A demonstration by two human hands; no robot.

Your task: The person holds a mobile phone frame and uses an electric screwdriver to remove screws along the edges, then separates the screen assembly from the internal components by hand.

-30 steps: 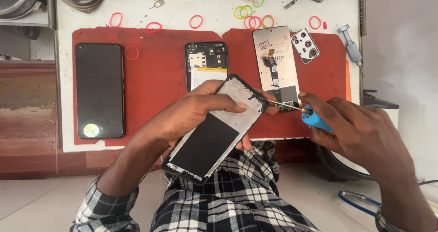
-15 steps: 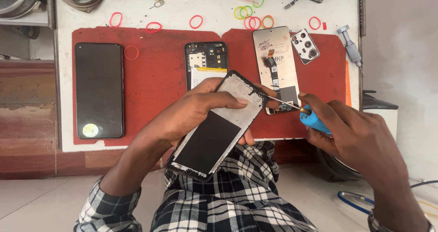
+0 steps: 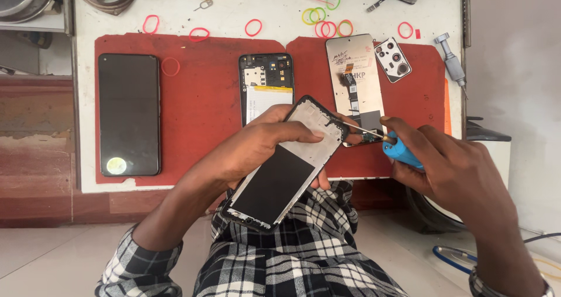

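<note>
Little has moved since the earlier frames: the phone frame (image 3: 287, 167) has tilted a touch more upright and the screwdriver tip has crept along its top edge. The left hand (image 3: 257, 148) wraps over the frame from the left, fingers curled across its pale upper part and thumb underneath, holding it tilted above the person's checked shirt (image 3: 292, 256). The right hand (image 3: 450, 168) is closed around the blue handle of a screwdriver (image 3: 385, 142), whose thin shaft reaches left to touch the frame's upper right corner.

Taking the red mat (image 3: 204, 98) as landmark: a dark phone (image 3: 128, 114) lies face up on its left part, an opened phone body (image 3: 266, 83) in its middle, a display panel with a flex cable (image 3: 355, 80) on its right part, and a camera cover (image 3: 392, 59) just right of that. Coloured rubber bands (image 3: 324, 19) lie scattered on the white table (image 3: 280, 10) beyond the mat.
</note>
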